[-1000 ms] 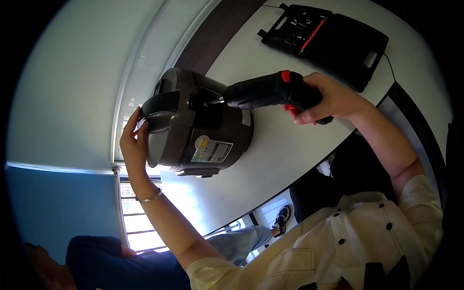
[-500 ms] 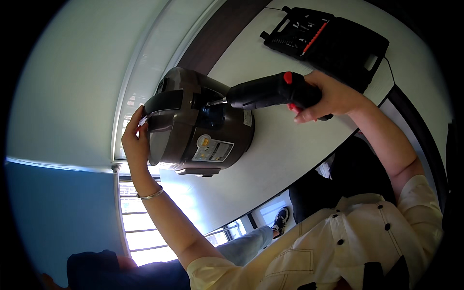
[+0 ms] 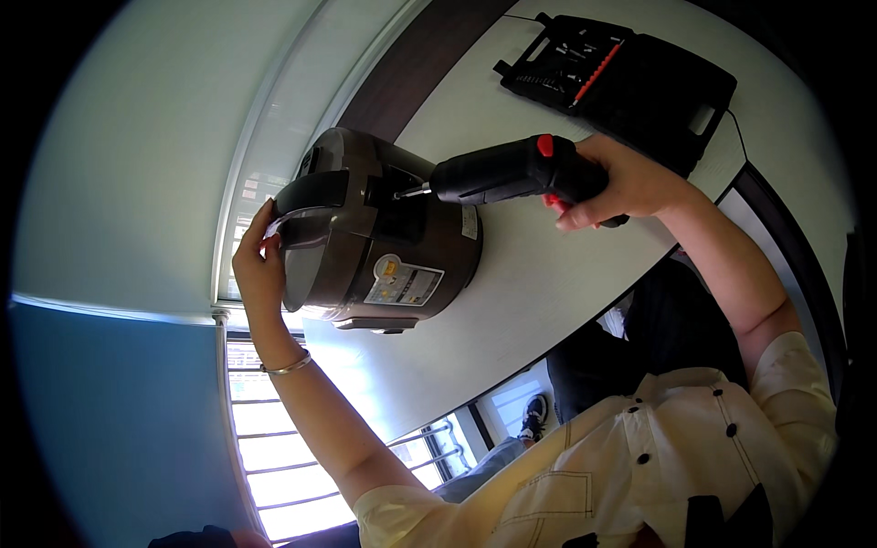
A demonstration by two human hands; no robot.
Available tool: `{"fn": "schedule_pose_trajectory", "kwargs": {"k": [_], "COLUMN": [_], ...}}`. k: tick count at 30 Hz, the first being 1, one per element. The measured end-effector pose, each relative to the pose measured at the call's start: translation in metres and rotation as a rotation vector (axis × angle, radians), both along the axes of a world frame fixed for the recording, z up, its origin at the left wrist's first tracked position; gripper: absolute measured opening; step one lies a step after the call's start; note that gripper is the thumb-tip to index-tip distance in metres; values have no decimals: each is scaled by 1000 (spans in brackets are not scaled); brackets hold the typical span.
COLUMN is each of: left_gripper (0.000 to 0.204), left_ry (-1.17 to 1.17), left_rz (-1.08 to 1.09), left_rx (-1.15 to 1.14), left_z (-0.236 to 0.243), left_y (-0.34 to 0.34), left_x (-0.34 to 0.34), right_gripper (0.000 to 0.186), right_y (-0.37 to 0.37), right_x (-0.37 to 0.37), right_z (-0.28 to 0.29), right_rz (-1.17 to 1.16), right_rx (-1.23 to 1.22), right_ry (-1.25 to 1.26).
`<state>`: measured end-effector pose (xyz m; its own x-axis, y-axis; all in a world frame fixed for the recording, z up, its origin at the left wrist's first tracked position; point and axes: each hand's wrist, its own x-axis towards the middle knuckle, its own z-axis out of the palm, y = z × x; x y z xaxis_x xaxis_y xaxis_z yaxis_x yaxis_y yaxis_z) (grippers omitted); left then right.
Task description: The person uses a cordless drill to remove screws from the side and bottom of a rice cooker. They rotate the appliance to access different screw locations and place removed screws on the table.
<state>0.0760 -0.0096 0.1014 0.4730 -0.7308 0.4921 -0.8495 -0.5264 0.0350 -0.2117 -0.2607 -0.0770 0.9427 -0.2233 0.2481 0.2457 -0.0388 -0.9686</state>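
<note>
A brown cooker [image 3: 411, 265] lies on its side on the pale tabletop [image 3: 548, 292], with a label on its body. My left hand [image 3: 260, 256], a silver bangle on its wrist, has its fingers closed on the cooker's lid beside the dark handle [image 3: 311, 190]. In my right hand [image 3: 621, 183] is a black cordless screwdriver [image 3: 484, 169] with red buttons. Its silver bit reaches into the dark recessed part of the cooker; whether the tip engages a screw is too small to tell.
An open black tool case [image 3: 667, 91] with bits rests at the table's back. A wall with a blue lower part [image 3: 119, 402] and a barred window [image 3: 274, 429] are at the left. Another person's sneaker [image 3: 534, 416] and leg show beyond the table edge, below my arms.
The other person at the lower left has moved down, mostly out of view. My hands, the screwdriver and the cooker appear shifted very slightly right, otherwise in the same arrangement.
</note>
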Motion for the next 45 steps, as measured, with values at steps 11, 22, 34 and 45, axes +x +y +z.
{"fn": "schedule_pose_trajectory", "kwargs": {"k": [11, 22, 34, 45], "left_gripper": [53, 54, 54, 54], "left_ry": [34, -17, -16, -3], "left_rz": [8, -13, -7, 18], "left_rx": [-6, 9, 5, 2], "left_z": [0, 0, 0, -1], "left_y": [-1, 1, 1, 1], "left_x": [-2, -1, -1, -1], "right_gripper": [29, 29, 28, 27], "right_y": [0, -1, -1, -1], "right_x": [1, 2, 6, 5], "right_z": [-3, -4, -9, -6], "right_rz": [-15, 8, -22, 6], "right_rx": [-63, -25, -65, -50], "right_ry": [-39, -15, -76, -60]}}
